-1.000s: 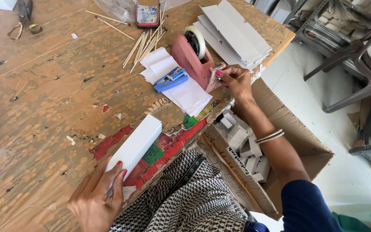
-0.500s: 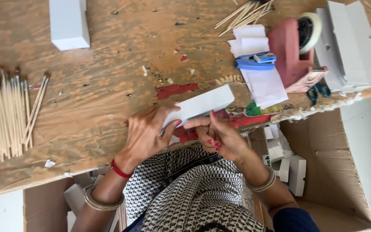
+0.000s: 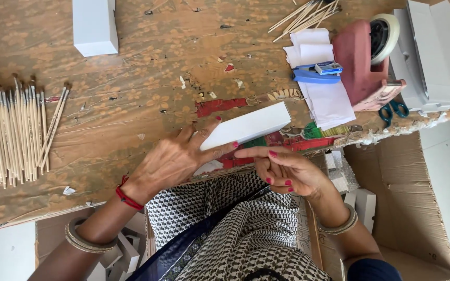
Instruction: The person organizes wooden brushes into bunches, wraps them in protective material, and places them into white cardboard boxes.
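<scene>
Your left hand has the near end of the long white box pinched, thumb under and fingers over, while your right hand isn't gripping anything, just a straight index finger laid along the box's near lower edge w/ the other fingers curled. Box sits at the table edge right in front of you, long axis running up and to the right away from the left hand, so the free far end is closer to your right. Further back: brush bundle at left, stapler on paper slips, red tape dispenser, another white box far side.

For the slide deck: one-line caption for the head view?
Left hand holds a long white box at the table edge; right hand touches its near side, sticks at left.
</scene>
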